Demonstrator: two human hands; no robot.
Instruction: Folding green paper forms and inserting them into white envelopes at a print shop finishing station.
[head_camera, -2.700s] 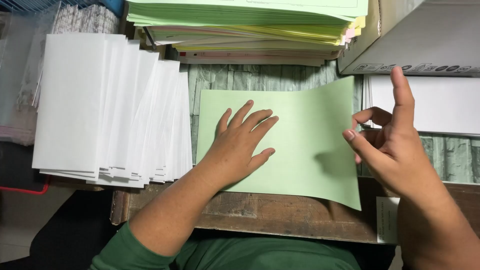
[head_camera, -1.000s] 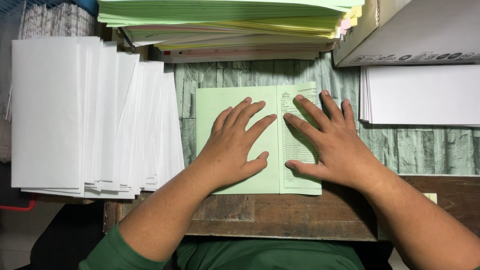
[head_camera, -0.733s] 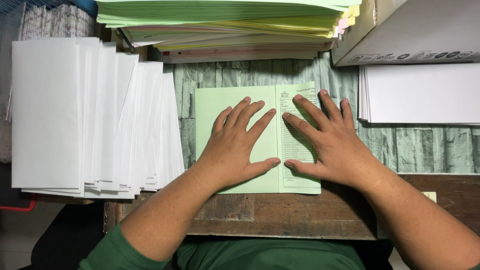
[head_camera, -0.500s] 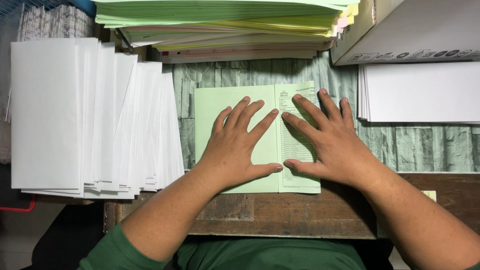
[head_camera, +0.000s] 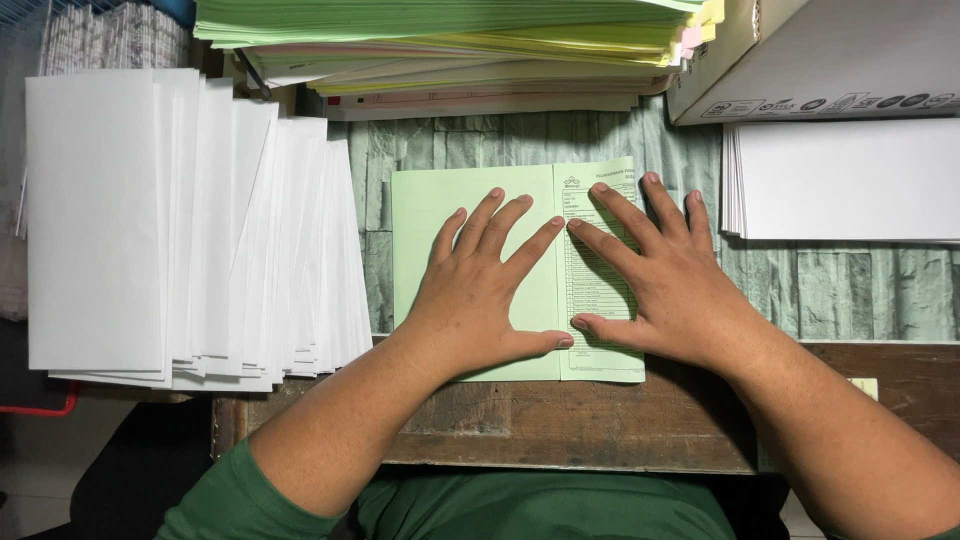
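A light green paper sheet (head_camera: 425, 215) lies on the table in front of me, with its right part folded over so that a printed flap (head_camera: 610, 352) faces up. My left hand (head_camera: 487, 290) rests flat on the plain green part, fingers spread. My right hand (head_camera: 665, 275) presses flat on the printed flap, fingers spread, its thumb almost touching my left thumb. Neither hand grips anything.
A fanned row of white envelopes (head_camera: 170, 220) lies at the left. A tall stack of green, yellow and pink papers (head_camera: 450, 40) sits at the back. A white paper stack (head_camera: 850, 180) lies at the right under a grey box (head_camera: 840, 55). The wooden table edge (head_camera: 560, 420) runs near my body.
The open green sheet seen first now has its right part folded over, printed side up. My right hand came down flat onto the flap. In the last second both hands have stayed almost still.
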